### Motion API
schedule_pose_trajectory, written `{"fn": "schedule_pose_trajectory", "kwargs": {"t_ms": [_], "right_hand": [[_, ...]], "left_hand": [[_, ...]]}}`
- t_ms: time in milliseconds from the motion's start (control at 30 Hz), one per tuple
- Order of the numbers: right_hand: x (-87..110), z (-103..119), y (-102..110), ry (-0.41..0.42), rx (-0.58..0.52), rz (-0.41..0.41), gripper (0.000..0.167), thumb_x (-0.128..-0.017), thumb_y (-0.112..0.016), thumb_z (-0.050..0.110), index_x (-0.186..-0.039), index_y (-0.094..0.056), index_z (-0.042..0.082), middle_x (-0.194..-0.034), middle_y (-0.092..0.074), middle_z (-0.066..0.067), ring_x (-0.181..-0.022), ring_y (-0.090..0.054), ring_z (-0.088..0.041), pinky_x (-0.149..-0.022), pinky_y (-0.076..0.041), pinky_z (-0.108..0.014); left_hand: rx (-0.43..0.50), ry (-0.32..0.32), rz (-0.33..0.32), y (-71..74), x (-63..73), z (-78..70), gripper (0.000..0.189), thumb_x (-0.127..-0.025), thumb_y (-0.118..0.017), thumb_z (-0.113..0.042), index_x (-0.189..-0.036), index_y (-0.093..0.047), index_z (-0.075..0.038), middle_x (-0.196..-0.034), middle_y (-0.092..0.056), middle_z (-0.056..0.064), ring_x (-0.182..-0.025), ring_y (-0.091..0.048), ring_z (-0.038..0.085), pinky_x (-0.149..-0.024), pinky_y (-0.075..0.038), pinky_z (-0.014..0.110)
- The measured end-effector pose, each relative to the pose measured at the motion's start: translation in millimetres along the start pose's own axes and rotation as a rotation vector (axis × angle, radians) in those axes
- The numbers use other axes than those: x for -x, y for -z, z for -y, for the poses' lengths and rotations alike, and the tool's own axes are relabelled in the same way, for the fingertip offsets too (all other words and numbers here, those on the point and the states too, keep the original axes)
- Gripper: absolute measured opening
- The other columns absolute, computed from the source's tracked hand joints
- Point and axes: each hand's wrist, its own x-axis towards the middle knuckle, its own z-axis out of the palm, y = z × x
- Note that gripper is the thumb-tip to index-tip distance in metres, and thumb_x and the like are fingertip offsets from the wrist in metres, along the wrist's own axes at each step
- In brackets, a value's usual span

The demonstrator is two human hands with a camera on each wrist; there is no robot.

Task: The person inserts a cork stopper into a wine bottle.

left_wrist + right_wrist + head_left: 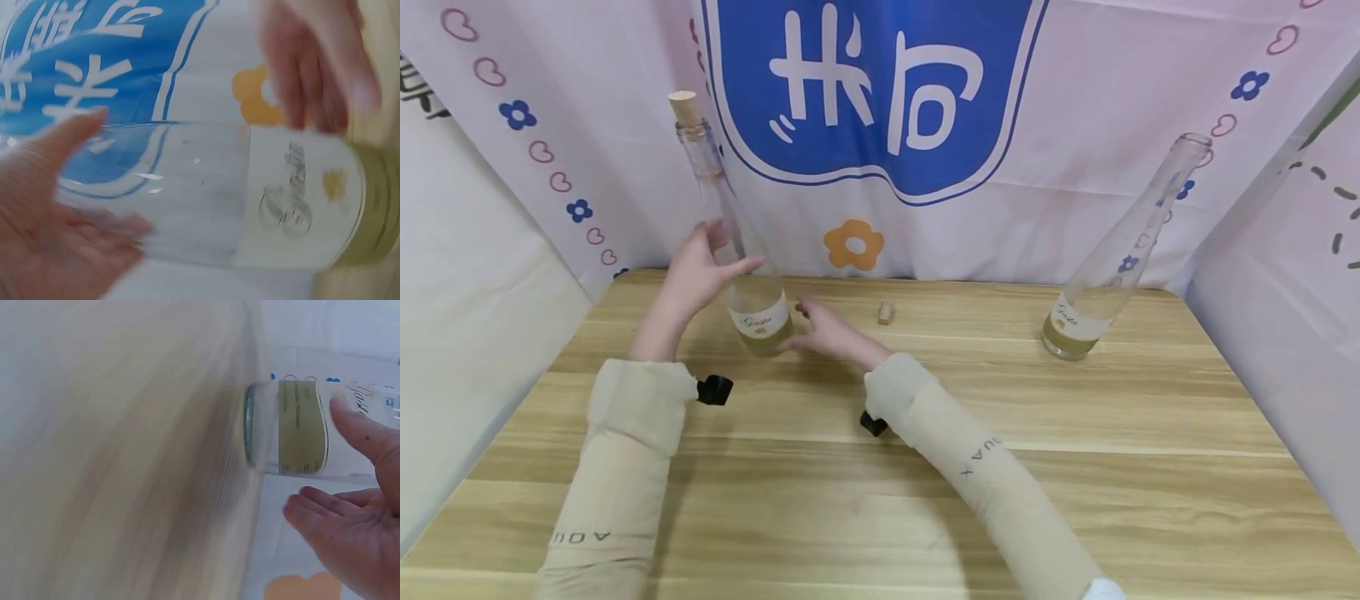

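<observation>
A clear glass bottle [755,287] with a white and gold label stands upright at the left of the table, a cork [685,109] in its mouth. Beside its body is my left hand [694,273], thumb and fingers spread around the glass without closing on it. My right hand [833,335] is at the bottle's lower right, by the label. In the right wrist view the thumb reaches over the label [303,428] and the fingers are apart from the glass, loosely extended.
A second clear bottle [1108,267], uncorked, stands at the right of the wooden table [820,500]. A small cork [886,312] stands near the back edge between the bottles. Behind hangs a white cloth [970,225] with a blue emblem.
</observation>
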Motion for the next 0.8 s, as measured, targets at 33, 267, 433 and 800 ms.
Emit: {"fn": "schedule_pose_trajectory", "kwargs": {"t_ms": [33, 267, 433, 800], "right_hand": [[5.0, -2.2, 3.4, -0.009, 0.034, 0.024, 0.086, -0.081, -0.069, 0.021, -0.143, -0.014, 0.0, -0.142, -0.033, -0.018, -0.13, -0.034, -0.028, -0.105, -0.031, -0.033], [41.7, -11.8, 31.0, -0.005, 0.229, 0.114, 0.075, -0.085, -0.064, 0.019, -0.141, -0.02, -0.004, -0.138, -0.039, -0.018, -0.125, -0.04, -0.028, -0.104, -0.033, -0.035], [67.7, -16.5, 46.1, 0.006, 0.347, 0.16, 0.066, -0.086, -0.064, 0.019, -0.137, -0.03, -0.006, -0.134, -0.043, -0.02, -0.122, -0.043, -0.029, -0.101, -0.036, -0.037], [118.5, -37.6, 79.2, -0.036, 0.591, 0.216, 0.052, -0.088, -0.061, 0.02, -0.128, -0.044, -0.008, -0.127, -0.05, -0.021, -0.115, -0.049, -0.031, -0.099, -0.039, -0.038]], "left_hand": [[-0.073, 0.009, 0.015, 0.2, 3.8, -0.7, 0.09, -0.082, -0.065, -0.038, -0.139, -0.014, 0.01, -0.138, -0.029, 0.032, -0.125, -0.032, 0.043, -0.103, -0.028, 0.051], [-0.47, 0.134, 0.265, -5.1, 30.5, -3.9, 0.076, -0.086, -0.053, -0.049, -0.123, -0.04, 0.016, -0.121, -0.043, 0.037, -0.106, -0.046, 0.049, -0.088, -0.039, 0.057], [-0.515, 0.149, 0.349, -14.3, 42.6, -5.1, 0.071, -0.086, -0.051, -0.049, -0.125, -0.042, 0.009, -0.124, -0.044, 0.034, -0.108, -0.046, 0.046, -0.087, -0.04, 0.055], [-0.594, 0.027, 0.488, -58.1, 44.1, -23.6, 0.048, -0.089, -0.052, -0.042, -0.101, -0.054, 0.005, -0.083, -0.056, 0.012, -0.068, -0.05, 0.021, -0.058, -0.044, 0.034]]}}
